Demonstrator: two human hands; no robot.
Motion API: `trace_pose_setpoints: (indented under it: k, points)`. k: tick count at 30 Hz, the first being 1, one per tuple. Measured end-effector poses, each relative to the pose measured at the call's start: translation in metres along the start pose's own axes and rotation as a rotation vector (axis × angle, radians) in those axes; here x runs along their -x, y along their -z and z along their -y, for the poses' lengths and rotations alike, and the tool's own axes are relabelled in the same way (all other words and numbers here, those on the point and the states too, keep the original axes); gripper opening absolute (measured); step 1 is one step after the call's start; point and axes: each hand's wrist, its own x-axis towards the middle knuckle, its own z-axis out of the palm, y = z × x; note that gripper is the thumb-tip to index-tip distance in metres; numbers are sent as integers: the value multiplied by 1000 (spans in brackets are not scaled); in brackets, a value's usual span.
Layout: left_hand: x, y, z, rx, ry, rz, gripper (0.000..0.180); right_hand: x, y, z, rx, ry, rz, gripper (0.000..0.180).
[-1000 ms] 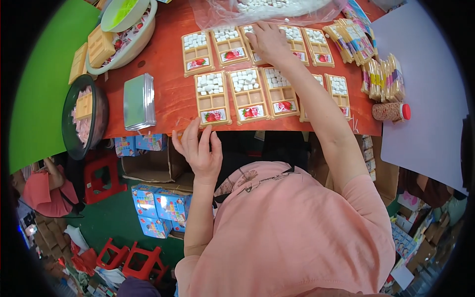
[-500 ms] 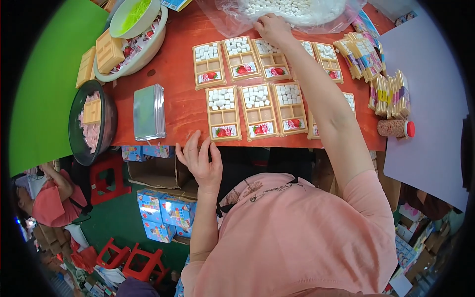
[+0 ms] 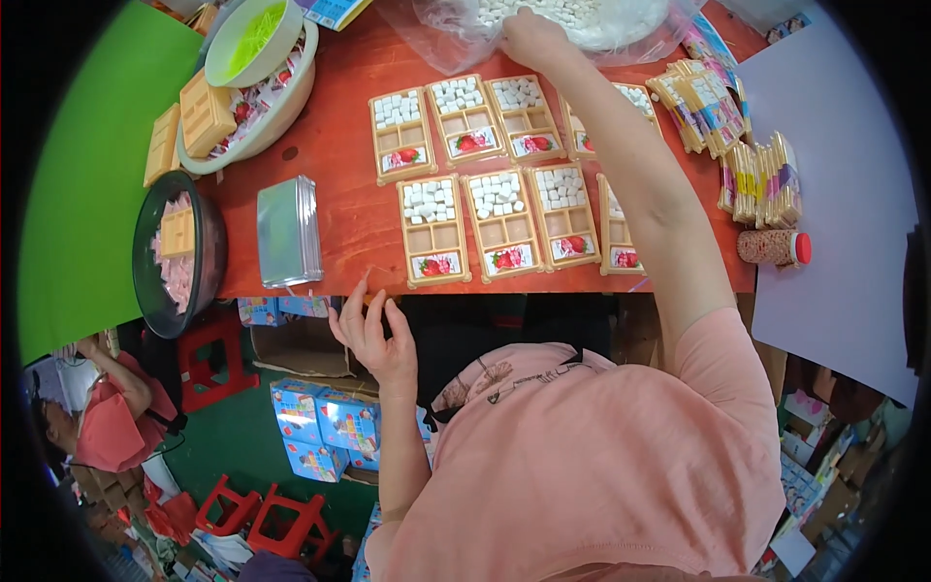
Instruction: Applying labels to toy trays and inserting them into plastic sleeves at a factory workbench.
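Observation:
My right hand [image 3: 535, 41] reaches to the far side of the table, its fingers curled at the near edge of a heap of small white marshmallow-like pieces [image 3: 621, 17]. What those fingers hold, if anything, is hidden. Below it, two rows of tan compartment trays [image 3: 436, 236] lie on the table, each with white pieces at its far end and a strawberry-printed packet [image 3: 511, 259] at its near end. Part of each row is covered by my right forearm. My left hand [image 3: 380, 339], fingers spread and nothing in it, hovers just off the table's front edge.
A clear plastic bag [image 3: 436, 39] surrounds the white heap. At left stand a cream basin [image 3: 303, 102] of packets, a black bowl [image 3: 215, 209], and a stack of clear-lidded flat packs [image 3: 286, 233]. Wrapped packs [image 3: 713, 107] and a red-lidded jar [image 3: 768, 247] sit at right.
My right hand has moved slightly farther toward the white heap, its fingers more curled. My left hand has dropped back a little from the table edge.

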Motion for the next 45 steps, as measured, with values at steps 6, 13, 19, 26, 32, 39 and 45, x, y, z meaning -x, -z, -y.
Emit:
trace_pose_setpoints:
  k: [6,13,19,26,32,39,45]
  points:
    - [5,7,1,-12,8,14,20,17,0,34,-739,376,-171,28]
    - [-3,1,-4,21,5,17,23,-45,-41,12,-385,200,-342,32]
    - [-2,8,-4,-15,10,53,20,-74,-28,18,-430,115,-191,33]
    - [-2,17,5,35,7,33,20,-43,2,0,-769,-72,263,39]
    - [3,11,-7,69,-51,2,20,34,-7,84,-388,273,52,47]
    - [0,16,-14,73,-87,-23,23,103,-37,150,-135,407,-228,63]
    - [-34,27,17,-5,27,-198,45,97,-40,143,-164,397,-274,53]
